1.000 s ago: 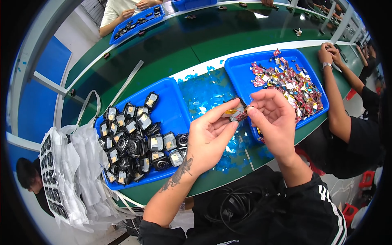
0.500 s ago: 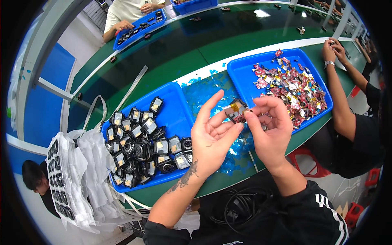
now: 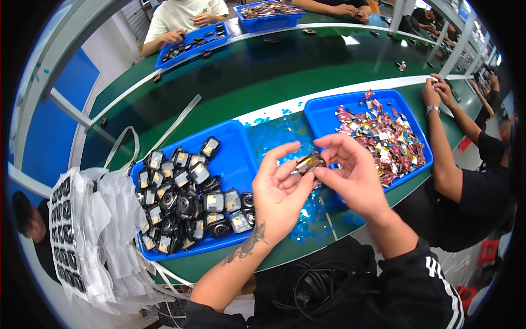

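A small black watch case [image 3: 310,163], with a shiny gold-coloured patch on its face, is held tilted between my two hands above the work table. My left hand [image 3: 278,200] is palm up, its thumb and fingers closed at the near left side of the case. My right hand [image 3: 355,174] grips the case's right end between thumb and bent fingers. Below and left, a blue tray [image 3: 233,143] holds a heap of black watch cases [image 3: 185,205]. To the right, another blue tray [image 3: 324,113] carries many small red, white and yellow electronic parts [image 3: 386,140].
Blue film scraps [image 3: 280,131] litter the green table between the trays. White packing sheets [image 3: 112,230] with black pieces stand at left. A pale strip [image 3: 183,114] lies behind the left tray. Co-workers' hands [image 3: 435,90] are at right, another person [image 3: 183,16] sits opposite. Black cable [image 3: 301,288] lies near me.
The watch case has turned from showing its open face to a more slanted, edge-on pose. My right fingers have shifted round it. The whole view has tilted up slightly.
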A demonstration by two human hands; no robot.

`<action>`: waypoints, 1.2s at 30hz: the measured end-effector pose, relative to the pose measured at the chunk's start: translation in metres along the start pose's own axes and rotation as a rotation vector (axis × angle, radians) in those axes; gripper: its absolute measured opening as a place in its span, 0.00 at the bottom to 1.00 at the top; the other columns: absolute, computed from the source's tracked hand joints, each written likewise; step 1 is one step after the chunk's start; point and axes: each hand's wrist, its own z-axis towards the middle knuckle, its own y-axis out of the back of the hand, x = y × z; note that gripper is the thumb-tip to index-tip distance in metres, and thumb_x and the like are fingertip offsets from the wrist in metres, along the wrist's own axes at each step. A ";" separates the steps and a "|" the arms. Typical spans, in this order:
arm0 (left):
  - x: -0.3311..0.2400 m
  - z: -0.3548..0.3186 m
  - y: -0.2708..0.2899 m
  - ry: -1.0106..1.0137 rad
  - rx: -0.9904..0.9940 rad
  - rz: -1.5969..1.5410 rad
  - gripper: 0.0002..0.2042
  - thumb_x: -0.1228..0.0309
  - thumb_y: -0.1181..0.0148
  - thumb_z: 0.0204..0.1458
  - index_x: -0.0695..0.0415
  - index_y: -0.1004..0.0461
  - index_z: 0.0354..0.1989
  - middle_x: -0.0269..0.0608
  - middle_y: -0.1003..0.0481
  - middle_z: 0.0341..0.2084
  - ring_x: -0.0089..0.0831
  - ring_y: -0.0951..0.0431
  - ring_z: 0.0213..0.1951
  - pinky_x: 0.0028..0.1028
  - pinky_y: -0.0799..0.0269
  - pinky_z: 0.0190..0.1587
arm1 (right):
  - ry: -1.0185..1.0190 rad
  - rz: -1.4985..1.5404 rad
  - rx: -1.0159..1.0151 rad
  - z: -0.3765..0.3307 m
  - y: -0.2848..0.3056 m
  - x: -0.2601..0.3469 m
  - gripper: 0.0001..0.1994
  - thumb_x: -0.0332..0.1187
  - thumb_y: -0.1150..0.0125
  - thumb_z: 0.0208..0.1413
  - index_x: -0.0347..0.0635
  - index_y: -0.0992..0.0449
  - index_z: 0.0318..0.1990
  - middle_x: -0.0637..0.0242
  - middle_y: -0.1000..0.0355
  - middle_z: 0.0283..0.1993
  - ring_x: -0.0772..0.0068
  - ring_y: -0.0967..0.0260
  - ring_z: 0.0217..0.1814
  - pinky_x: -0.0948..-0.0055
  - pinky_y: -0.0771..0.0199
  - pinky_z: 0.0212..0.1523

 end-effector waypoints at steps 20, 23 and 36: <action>0.013 -0.032 -0.012 -1.502 0.399 1.112 0.06 0.74 0.39 0.41 0.63 0.25 0.28 0.33 0.33 0.20 0.24 0.33 0.24 0.22 0.42 0.22 | 0.451 -0.920 0.258 0.200 -0.074 0.006 0.12 0.40 0.37 0.53 0.40 0.20 0.35 0.55 0.23 0.33 0.53 0.24 0.39 0.58 0.25 0.41; 0.014 -0.027 -0.009 -1.531 0.350 1.095 0.11 0.73 0.40 0.38 0.64 0.24 0.32 0.30 0.35 0.19 0.22 0.34 0.24 0.22 0.43 0.22 | 0.362 -1.119 0.531 0.163 -0.130 -0.007 0.20 0.52 0.37 0.50 0.43 0.19 0.36 0.55 0.22 0.35 0.48 0.24 0.41 0.56 0.24 0.44; -0.011 0.023 0.026 -0.356 -0.283 0.249 0.18 0.66 0.50 0.64 0.63 0.40 0.57 0.40 0.32 0.45 0.25 0.32 0.44 0.24 0.35 0.45 | 0.217 -0.278 0.148 0.082 -0.053 0.002 0.08 0.32 0.37 0.54 0.35 0.22 0.35 0.66 0.23 0.28 0.79 0.26 0.28 0.78 0.26 0.30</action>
